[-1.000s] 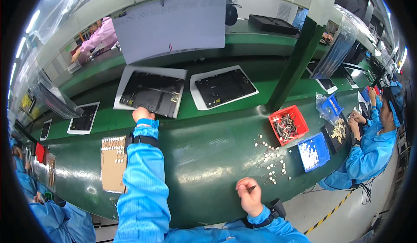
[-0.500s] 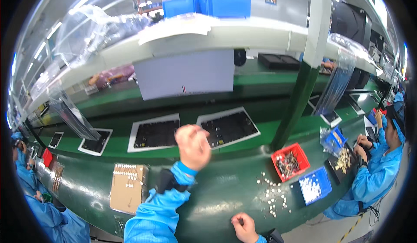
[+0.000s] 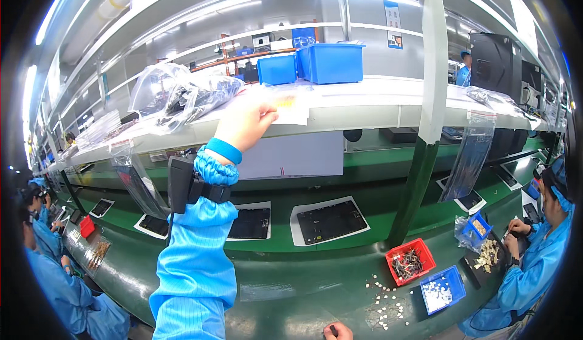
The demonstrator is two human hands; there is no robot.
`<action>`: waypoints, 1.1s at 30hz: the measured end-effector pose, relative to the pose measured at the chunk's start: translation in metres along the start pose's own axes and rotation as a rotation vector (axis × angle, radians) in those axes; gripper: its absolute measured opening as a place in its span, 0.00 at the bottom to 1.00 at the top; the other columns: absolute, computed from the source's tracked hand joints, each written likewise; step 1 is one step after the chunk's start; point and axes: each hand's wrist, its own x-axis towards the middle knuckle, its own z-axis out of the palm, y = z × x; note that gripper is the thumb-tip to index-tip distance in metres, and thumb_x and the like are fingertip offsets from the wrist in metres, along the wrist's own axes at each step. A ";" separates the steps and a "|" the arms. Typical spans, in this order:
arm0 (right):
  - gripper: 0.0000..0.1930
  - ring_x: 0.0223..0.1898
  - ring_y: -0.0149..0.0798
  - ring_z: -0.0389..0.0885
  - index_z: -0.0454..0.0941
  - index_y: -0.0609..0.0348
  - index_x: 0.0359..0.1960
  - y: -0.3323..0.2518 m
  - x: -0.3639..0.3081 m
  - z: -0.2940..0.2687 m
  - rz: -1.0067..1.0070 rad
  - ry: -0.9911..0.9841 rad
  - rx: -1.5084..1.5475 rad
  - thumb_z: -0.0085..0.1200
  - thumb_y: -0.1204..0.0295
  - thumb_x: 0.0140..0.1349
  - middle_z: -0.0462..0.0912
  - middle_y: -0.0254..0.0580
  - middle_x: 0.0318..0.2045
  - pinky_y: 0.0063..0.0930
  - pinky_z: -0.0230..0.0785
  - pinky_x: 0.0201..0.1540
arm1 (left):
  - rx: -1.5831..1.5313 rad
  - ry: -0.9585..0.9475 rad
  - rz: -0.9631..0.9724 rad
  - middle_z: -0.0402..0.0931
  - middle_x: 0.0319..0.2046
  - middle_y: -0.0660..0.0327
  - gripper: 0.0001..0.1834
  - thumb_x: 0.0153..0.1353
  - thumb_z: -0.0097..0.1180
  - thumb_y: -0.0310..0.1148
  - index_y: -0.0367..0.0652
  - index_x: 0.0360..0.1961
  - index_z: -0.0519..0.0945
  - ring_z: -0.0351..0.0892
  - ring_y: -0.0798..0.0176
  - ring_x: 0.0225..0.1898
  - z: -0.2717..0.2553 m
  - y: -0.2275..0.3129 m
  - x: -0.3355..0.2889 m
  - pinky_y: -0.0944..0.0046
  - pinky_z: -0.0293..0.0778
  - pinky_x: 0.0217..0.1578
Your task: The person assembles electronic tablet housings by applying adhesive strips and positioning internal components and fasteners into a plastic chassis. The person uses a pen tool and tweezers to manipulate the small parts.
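Note:
My left hand (image 3: 246, 123) is raised to the shelf edge, its thumb and fingers closed together at a white sheet of paper (image 3: 296, 116) with a yellow-orange patch. Whether the sheet or something small is in the pinch, I cannot make out. At the bottom edge my right hand (image 3: 341, 333) is partly cut off, its fingers closed around a small black piece (image 3: 333, 330). White bits (image 3: 384, 306) lie scattered on the green bench to the right of that hand.
Blue bins (image 3: 331, 63) and a clear plastic bag (image 3: 176, 94) sit on the shelf. Below are black panels on white sheets (image 3: 331, 221), a red bin (image 3: 411, 261) of small parts and a blue tray (image 3: 442, 290) of white pieces. A green-and-white post (image 3: 419, 176) stands right; co-workers sit either side.
My left hand has risen from above the bench to the shelf paper. The view has tilted up, my right hand sits lower in it, and my left arm now hides the cardboard with white bits.

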 end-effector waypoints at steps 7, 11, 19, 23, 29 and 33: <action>0.09 0.33 0.41 0.75 0.73 0.66 0.37 0.011 0.005 0.002 0.041 -0.022 0.032 0.48 0.72 0.58 0.76 0.49 0.29 0.30 0.67 0.37 | 0.036 0.146 0.108 0.74 0.25 0.52 0.06 0.48 0.56 0.26 0.38 0.29 0.80 0.74 0.51 0.32 -0.004 -0.011 0.000 0.59 0.70 0.34; 0.10 0.33 0.43 0.75 0.73 0.66 0.37 0.019 0.005 0.004 -0.030 -0.001 -0.004 0.48 0.72 0.58 0.77 0.50 0.29 0.31 0.67 0.37 | 0.090 0.164 0.178 0.72 0.24 0.54 0.06 0.48 0.54 0.23 0.37 0.29 0.78 0.74 0.52 0.29 -0.011 -0.011 0.001 0.61 0.71 0.31; 0.10 0.30 0.46 0.74 0.73 0.66 0.36 0.018 -0.001 0.006 -0.022 0.127 -0.051 0.49 0.71 0.58 0.76 0.52 0.29 0.33 0.66 0.35 | -0.436 0.418 -0.159 0.73 0.28 0.58 0.06 0.49 0.51 0.16 0.34 0.29 0.77 0.75 0.66 0.29 -0.073 0.031 -0.057 0.72 0.73 0.28; 0.04 0.24 0.31 0.69 0.71 0.62 0.32 0.013 0.000 -0.002 0.103 0.173 0.348 0.48 0.74 0.60 0.73 0.40 0.24 0.21 0.62 0.28 | -0.336 0.299 0.065 0.73 0.27 0.56 0.10 0.49 0.49 0.10 0.35 0.30 0.75 0.74 0.65 0.27 -0.062 0.063 -0.127 0.71 0.72 0.28; 0.04 0.22 0.21 0.65 0.69 0.60 0.28 0.013 0.003 0.003 -0.005 0.260 0.580 0.48 0.76 0.60 0.71 0.32 0.24 0.14 0.57 0.24 | -0.550 -0.020 0.090 0.75 0.27 0.54 0.15 0.36 0.57 0.12 0.36 0.29 0.76 0.80 0.52 0.33 0.026 0.102 -0.246 0.59 0.77 0.33; 0.03 0.23 0.22 0.65 0.68 0.61 0.28 0.009 0.006 0.002 0.026 0.232 0.574 0.46 0.78 0.61 0.71 0.35 0.26 0.14 0.58 0.25 | -0.513 -0.245 0.141 0.75 0.29 0.54 0.12 0.39 0.58 0.19 0.37 0.29 0.76 0.79 0.51 0.35 0.084 0.106 -0.333 0.58 0.77 0.36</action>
